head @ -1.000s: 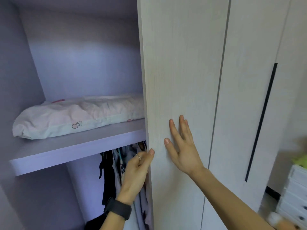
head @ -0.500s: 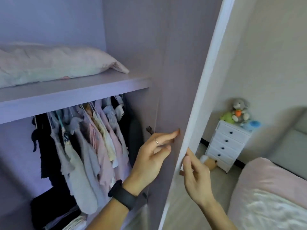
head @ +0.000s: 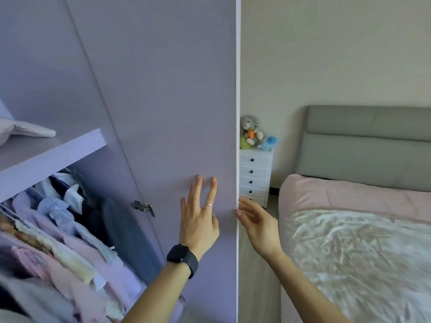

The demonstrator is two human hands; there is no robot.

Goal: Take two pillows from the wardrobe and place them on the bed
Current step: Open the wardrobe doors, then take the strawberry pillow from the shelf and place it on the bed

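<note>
The wardrobe door (head: 168,113) stands swung wide, its pale lilac inner face toward me. My left hand (head: 199,217), with a ring and a dark watch, lies flat on that face with fingers spread. My right hand (head: 256,226) curls around the door's outer edge (head: 238,159). At the far left, only the corner of a pale pink pillow (head: 25,131) shows on the wardrobe shelf (head: 53,155). The bed (head: 354,241), with a pink cover and a white blanket, fills the right side.
Clothes (head: 58,234) hang under the shelf. A metal hinge (head: 142,207) sits on the door's inner side. A white chest of drawers (head: 255,176) with soft toys (head: 253,134) stands by the wall, beside the grey headboard (head: 366,145). A strip of floor runs between door and bed.
The door has swung from nearly shut to wide open. My view turned right, bringing the bed into sight and leaving the pillow at the left edge. My left hand now lies flat on the inner face.
</note>
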